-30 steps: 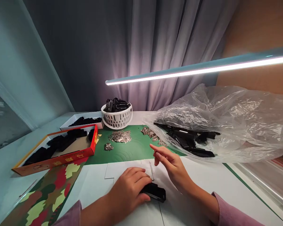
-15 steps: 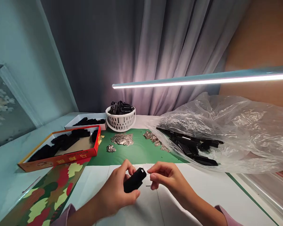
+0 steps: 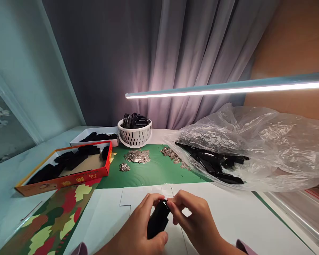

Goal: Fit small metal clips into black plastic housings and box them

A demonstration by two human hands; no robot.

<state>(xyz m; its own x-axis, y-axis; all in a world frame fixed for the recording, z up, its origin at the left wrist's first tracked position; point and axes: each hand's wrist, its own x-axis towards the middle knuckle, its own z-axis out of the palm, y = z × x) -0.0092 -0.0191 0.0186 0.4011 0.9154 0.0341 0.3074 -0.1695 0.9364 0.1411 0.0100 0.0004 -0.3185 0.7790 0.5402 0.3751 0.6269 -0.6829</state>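
Observation:
My left hand (image 3: pixel 139 225) is wrapped round a black, oblong, hollow-looking part (image 3: pixel 158 221), tilted with its top end up and away from me. My right hand (image 3: pixel 195 214) pinches at the upper right corner of that end, thumb and forefinger pressed together. A small bright speck shows at the end of the part; whatever the right fingertips hold is too small and covered to name. Both hands are above white paper (image 3: pixel 236 212). Beyond them, small shiny metal pieces (image 3: pixel 137 156) lie heaped on a green mat (image 3: pixel 154 177).
At the left, a red-and-yellow box (image 3: pixel 95 172) and a white box (image 3: pixel 76 139) hold black parts. A white basket (image 3: pixel 135 137) of black parts stands behind. More metal pieces (image 3: pixel 172 154) and a clear plastic bag (image 3: pixel 271 141) lie right. A lit tube lamp (image 3: pixel 223 90) crosses above.
The right fingertips have come from beside the black part onto its top end. Both hands sit lower in view, and the left has shifted right with the part, now more upright.

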